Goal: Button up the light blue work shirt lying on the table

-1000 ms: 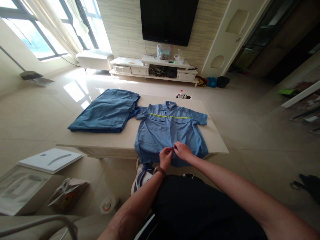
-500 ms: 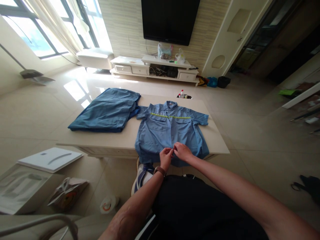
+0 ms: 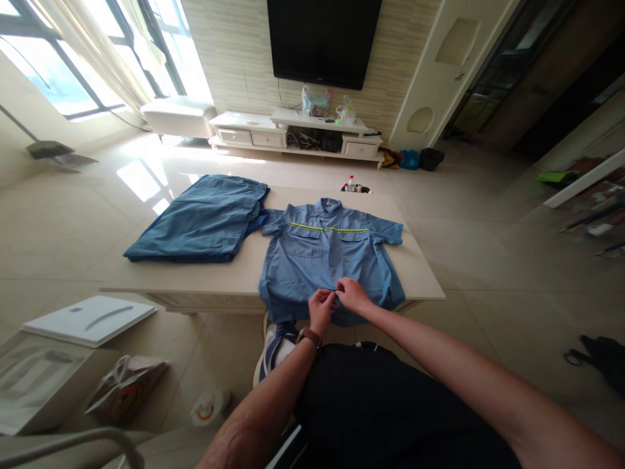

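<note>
A light blue short-sleeved work shirt with a yellow-green stripe across the chest lies front up on a cream table, collar pointing away from me. Its lower edge hangs over the table's near side. My left hand, with a brown watch on the wrist, pinches the front placket near the hem. Close against it, my right hand grips the same spot with closed fingers. What sits exactly between the fingertips is too small to make out. Left of the shirt lies a stack of folded darker blue clothes.
The cream table ends just right of the shirt. A bottle with a red cap shows behind its far edge. On the floor at left are a white box and a plastic bag. A TV cabinet stands against the wall.
The view has shifted slightly, so the scene sits a little further left. Both hands stay together at the shirt's lower placket, with hardly any movement of the fingers.
</note>
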### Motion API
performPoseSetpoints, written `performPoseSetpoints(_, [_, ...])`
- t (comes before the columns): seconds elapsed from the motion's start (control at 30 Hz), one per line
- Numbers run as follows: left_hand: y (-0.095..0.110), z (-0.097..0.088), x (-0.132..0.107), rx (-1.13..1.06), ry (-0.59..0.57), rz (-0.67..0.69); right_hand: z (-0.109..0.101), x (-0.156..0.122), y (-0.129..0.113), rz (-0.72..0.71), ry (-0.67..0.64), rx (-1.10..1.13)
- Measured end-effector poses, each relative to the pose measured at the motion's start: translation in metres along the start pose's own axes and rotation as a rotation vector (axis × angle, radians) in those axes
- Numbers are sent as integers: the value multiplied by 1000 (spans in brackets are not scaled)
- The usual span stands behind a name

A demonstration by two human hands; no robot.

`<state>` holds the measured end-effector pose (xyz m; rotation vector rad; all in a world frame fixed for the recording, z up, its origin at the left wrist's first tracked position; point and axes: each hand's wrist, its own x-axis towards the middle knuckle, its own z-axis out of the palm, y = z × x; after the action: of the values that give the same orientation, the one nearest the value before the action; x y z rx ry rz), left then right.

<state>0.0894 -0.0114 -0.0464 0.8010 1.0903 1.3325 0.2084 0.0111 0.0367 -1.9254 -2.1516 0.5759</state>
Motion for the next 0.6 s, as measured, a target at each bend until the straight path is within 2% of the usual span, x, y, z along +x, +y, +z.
performPoseSetpoints(0.27, [0, -1, -3, 110, -54, 144, -5, -4, 1, -72, -44, -24])
performPoseSetpoints(0.47, [-4, -1, 1, 33, -25, -39, -7, -4, 2, -75, -2, -25])
performPoseSetpoints(0.6, [-6, -1, 2, -5, -31, -84, -11, -3, 0, -93, 5, -37])
